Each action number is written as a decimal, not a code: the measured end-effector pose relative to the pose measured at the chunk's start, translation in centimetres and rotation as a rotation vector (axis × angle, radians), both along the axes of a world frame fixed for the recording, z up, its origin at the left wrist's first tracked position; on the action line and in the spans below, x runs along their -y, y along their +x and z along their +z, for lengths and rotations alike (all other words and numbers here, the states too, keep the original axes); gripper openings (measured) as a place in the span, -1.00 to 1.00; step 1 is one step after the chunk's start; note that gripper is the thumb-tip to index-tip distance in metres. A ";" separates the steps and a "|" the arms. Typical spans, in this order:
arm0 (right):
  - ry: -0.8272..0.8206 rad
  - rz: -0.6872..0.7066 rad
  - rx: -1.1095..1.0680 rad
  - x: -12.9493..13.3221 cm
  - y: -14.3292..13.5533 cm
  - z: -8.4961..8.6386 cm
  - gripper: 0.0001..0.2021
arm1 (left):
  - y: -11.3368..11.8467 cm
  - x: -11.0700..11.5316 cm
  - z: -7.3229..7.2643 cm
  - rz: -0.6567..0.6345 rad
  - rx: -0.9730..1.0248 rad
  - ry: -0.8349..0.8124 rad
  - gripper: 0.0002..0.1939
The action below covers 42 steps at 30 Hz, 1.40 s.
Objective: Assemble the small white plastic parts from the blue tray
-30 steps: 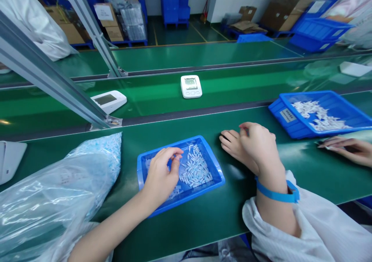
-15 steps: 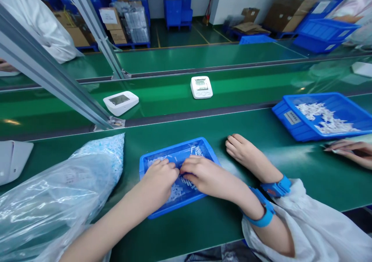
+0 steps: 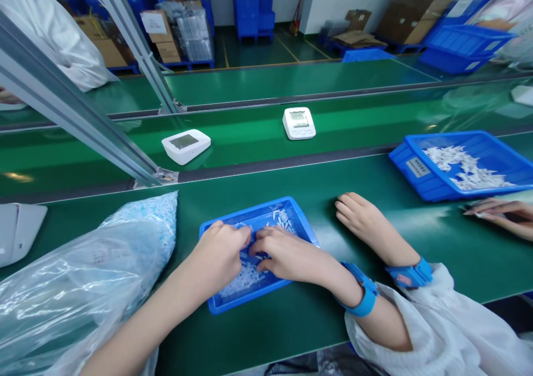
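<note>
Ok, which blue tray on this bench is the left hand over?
The near blue tray, beside the clear bag: the left hand is over it. The labelled tray sits apart at right.

My blue tray [image 3: 254, 296]: long, shallow and open on top, with round corners.
How it sits: flat on the green table [image 3: 300, 323], right in front of me — turned a bit, so its right end is farther away.
My little bits [image 3: 245, 277]: small, thin and white with a hint of blue, like tiny sticks.
Where they lie: loose inside the tray, pointing every which way — some near left, more far right.
In my grip: too hidden to tell.
</note>
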State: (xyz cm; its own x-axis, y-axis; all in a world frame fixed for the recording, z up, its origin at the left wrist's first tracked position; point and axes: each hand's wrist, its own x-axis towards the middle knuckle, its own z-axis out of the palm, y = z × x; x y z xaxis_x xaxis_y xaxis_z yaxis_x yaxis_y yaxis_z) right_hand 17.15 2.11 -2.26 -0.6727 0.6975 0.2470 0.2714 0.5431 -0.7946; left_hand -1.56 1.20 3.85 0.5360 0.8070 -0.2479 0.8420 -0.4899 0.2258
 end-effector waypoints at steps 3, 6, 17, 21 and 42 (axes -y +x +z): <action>-0.048 0.017 0.170 0.0 -0.2 0.1 -0.83 | 0.0 -0.1 0.6 0.061 0.047 0.027 -0.71; -0.059 -0.017 0.239 0.3 -0.2 0.1 -0.82 | 0.5 0.2 0.1 0.218 0.285 0.084 -0.79; 0.109 -0.198 0.274 0.2 -0.1 1.6 -0.84 | 2.3 -0.1 -4.0 0.684 1.058 -0.086 -0.90; 0.017 -0.370 -0.016 0.0 0.0 2.9 -0.85 | 2.2 0.0 -4.0 0.587 1.096 -0.060 -0.88; -0.059 -0.346 -0.394 1.2 -0.2 2.5 -0.79 | 2.3 0.8 -3.3 0.444 1.269 -0.216 -0.82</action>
